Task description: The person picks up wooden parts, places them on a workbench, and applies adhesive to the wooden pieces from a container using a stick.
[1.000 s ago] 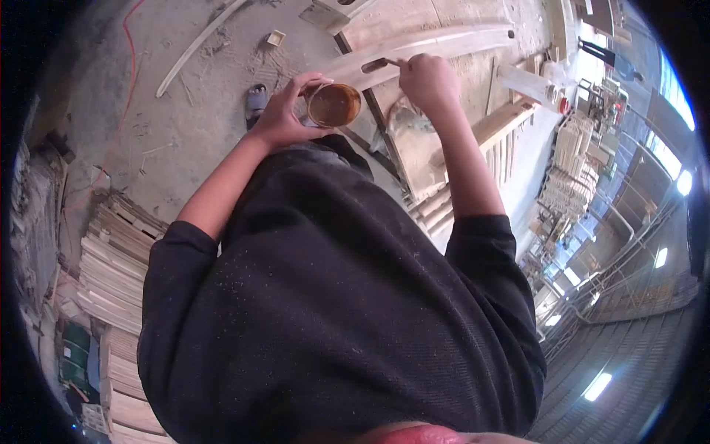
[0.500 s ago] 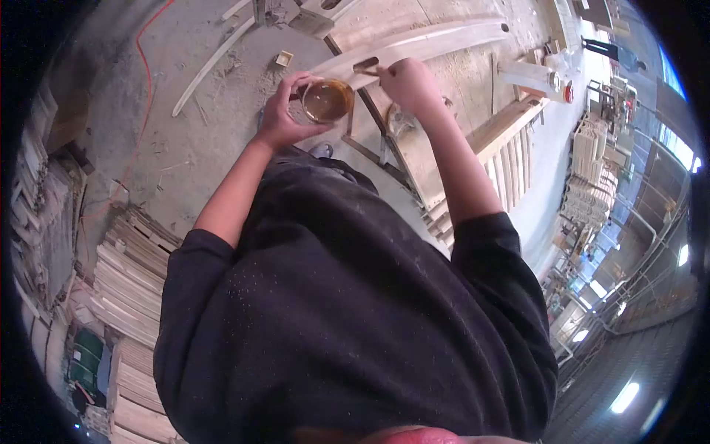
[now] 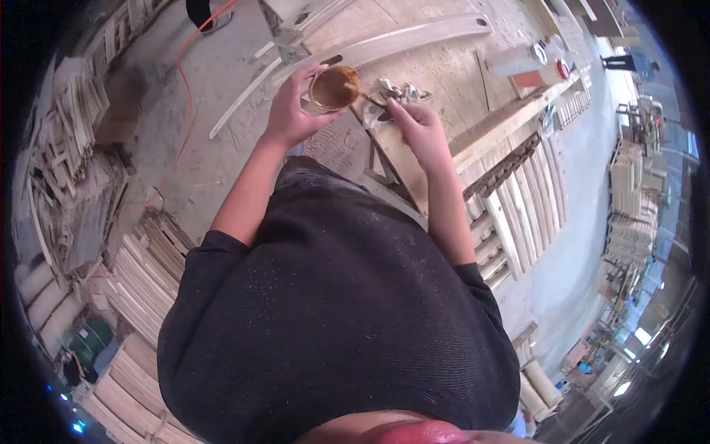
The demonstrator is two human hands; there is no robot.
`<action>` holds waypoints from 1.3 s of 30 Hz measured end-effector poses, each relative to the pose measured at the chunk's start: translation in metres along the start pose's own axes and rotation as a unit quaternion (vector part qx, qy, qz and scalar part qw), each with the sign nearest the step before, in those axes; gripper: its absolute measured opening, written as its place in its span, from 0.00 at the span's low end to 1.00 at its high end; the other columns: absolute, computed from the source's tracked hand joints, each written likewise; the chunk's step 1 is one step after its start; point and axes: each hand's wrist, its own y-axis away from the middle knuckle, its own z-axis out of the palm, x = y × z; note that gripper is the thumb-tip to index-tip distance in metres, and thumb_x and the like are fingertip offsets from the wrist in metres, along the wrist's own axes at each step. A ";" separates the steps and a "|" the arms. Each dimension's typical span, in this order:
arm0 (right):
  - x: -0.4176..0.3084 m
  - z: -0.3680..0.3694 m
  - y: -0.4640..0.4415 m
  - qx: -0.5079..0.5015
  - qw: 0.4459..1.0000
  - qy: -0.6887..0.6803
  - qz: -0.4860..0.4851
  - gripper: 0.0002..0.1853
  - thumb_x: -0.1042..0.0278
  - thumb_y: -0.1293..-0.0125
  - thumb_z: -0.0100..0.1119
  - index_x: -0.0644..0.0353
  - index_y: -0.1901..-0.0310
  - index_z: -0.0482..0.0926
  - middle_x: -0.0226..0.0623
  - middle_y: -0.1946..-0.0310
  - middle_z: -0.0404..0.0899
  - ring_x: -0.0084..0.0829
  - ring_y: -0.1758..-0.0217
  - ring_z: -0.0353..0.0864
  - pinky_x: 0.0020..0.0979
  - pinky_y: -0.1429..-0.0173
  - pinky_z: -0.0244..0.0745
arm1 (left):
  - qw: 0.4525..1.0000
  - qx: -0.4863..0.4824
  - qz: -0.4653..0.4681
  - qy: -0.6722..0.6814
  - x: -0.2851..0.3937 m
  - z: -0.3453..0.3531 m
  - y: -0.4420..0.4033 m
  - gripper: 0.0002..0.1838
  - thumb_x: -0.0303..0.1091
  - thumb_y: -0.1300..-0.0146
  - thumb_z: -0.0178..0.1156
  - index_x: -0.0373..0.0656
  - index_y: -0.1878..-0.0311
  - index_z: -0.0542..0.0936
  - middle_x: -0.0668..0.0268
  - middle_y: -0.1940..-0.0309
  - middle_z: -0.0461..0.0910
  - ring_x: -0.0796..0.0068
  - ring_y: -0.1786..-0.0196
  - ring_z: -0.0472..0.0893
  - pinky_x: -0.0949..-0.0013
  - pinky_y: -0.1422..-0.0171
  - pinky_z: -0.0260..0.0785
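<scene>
My left hand point(image 3: 288, 112) is wrapped round a clear round cup point(image 3: 322, 95) with a brown substance inside, its mouth tilted toward me. In my right hand point(image 3: 420, 135) I pinch a thin dark stick or brush point(image 3: 373, 99); its far end is at the cup's right rim. Whether the tip has bristles is too small to tell. Beyond both hands a long pale wooden board point(image 3: 414, 40) with a slot near each end lies on the workbench point(image 3: 455, 78). A crumpled, stained plastic or cloth point(image 3: 403, 92) lies on the bench just beyond my right hand.
Plastic bottles point(image 3: 515, 59) stand at the bench's right side. Wooden slats point(image 3: 529, 192) are stacked to the right, more point(image 3: 144, 277) to the left. An orange hose or cord point(image 3: 185, 81) crosses the floor. A person point(image 3: 629, 64) stands far right; another's leg point(image 3: 198, 11) shows top left.
My right hand has drawn back from the board's slot toward me, bringing the stick to the cup. The cup is tilted more toward it. The view has shifted.
</scene>
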 end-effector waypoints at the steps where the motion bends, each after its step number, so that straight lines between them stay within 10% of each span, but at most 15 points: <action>1: -0.017 -0.011 0.012 0.023 0.984 0.137 -0.116 0.20 0.54 0.27 0.58 0.61 0.73 0.82 0.40 0.82 0.79 0.34 0.81 0.77 0.38 0.74 0.72 | 0.999 -0.020 0.031 0.003 0.012 0.005 -0.006 0.48 0.37 0.57 0.84 0.44 0.33 0.66 0.56 0.40 0.79 0.59 0.37 0.80 0.58 0.31 0.72; 5: -0.047 -0.024 0.036 0.158 0.894 0.360 -0.214 0.14 0.60 0.32 0.63 0.60 0.72 0.83 0.50 0.79 0.79 0.52 0.74 0.81 0.47 0.68 0.75 | 0.985 -0.020 0.162 0.049 0.044 0.034 -0.031 0.43 0.33 0.57 0.82 0.46 0.36 0.70 0.57 0.40 0.80 0.55 0.38 0.80 0.57 0.34 0.74; 15: -0.041 -0.082 0.006 0.147 0.892 0.285 -0.318 0.12 0.62 0.33 0.65 0.59 0.72 0.84 0.44 0.80 0.79 0.45 0.77 0.81 0.42 0.72 0.74 | 0.965 -0.060 0.247 0.063 0.051 0.067 -0.114 0.40 0.31 0.56 0.81 0.45 0.38 0.72 0.58 0.40 0.81 0.56 0.38 0.80 0.56 0.32 0.73; 26: -0.060 -0.151 -0.081 0.220 0.918 0.278 -0.177 0.10 0.64 0.34 0.66 0.63 0.66 0.87 0.49 0.79 0.80 0.45 0.77 0.82 0.38 0.71 0.74 | 0.927 -0.096 0.348 0.102 0.023 0.128 -0.250 0.37 0.34 0.52 0.79 0.46 0.39 0.71 0.58 0.41 0.82 0.58 0.36 0.80 0.47 0.27 0.65; 31: -0.058 -0.154 -0.114 0.208 0.972 0.037 -0.101 0.16 0.58 0.29 0.64 0.63 0.66 0.88 0.30 0.85 0.75 0.17 0.81 0.67 0.24 0.75 0.61 | 0.927 -0.091 0.347 0.114 0.016 0.156 -0.292 0.40 0.35 0.54 0.81 0.47 0.38 0.69 0.58 0.42 0.82 0.58 0.37 0.81 0.46 0.26 0.64; 39: -0.045 -0.187 -0.131 0.156 0.934 -0.319 0.038 0.20 0.57 0.23 0.55 0.64 0.69 0.82 0.21 0.83 0.67 0.15 0.81 0.58 0.22 0.74 0.55 | 0.947 -0.072 0.215 0.227 0.019 0.197 -0.313 0.49 0.34 0.58 0.85 0.40 0.34 0.65 0.54 0.43 0.80 0.60 0.40 0.82 0.56 0.34 0.75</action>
